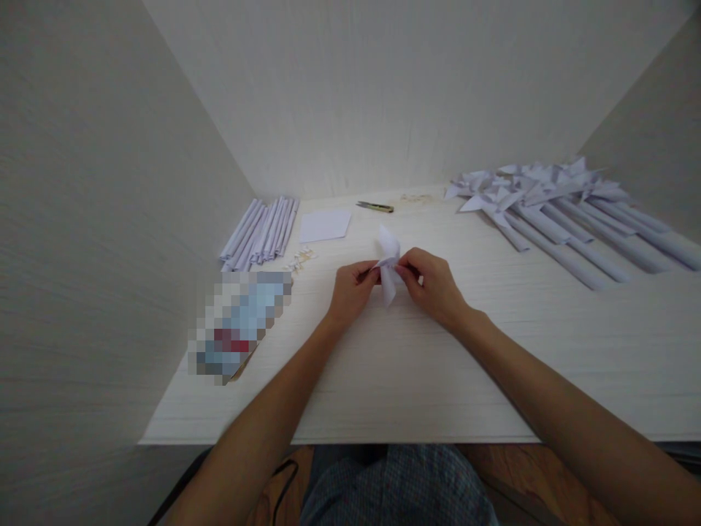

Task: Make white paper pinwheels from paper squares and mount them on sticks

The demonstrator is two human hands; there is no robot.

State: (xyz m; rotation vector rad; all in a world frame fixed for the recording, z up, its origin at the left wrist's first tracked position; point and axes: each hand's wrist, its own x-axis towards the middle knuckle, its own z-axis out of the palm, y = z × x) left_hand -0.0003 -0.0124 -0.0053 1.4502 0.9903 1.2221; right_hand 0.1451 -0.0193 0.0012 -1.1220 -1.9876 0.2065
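Both hands pinch a folded white paper piece (pixel 388 267) just above the surface (pixel 416 380), mid-desk: left hand (pixel 353 288) on its left edge, right hand (pixel 430 281) on its right. Judgement: keep the centre pinched firmly and align the flaps before creasing. Paper tubes (pixel 263 230) lie far left, finished pinwheels (pixel 553 212) far right.

The folded paper (pixel 388 264) I pinch is plain white. My table (pixel 493 365) is pale cream with a fine wood grain. Left of the paper lie white rolled tubes (pixel 263 230); right of it, white pinwheels (pixel 548 201). Behind it sits a yellowish cutter (pixel 375 207).
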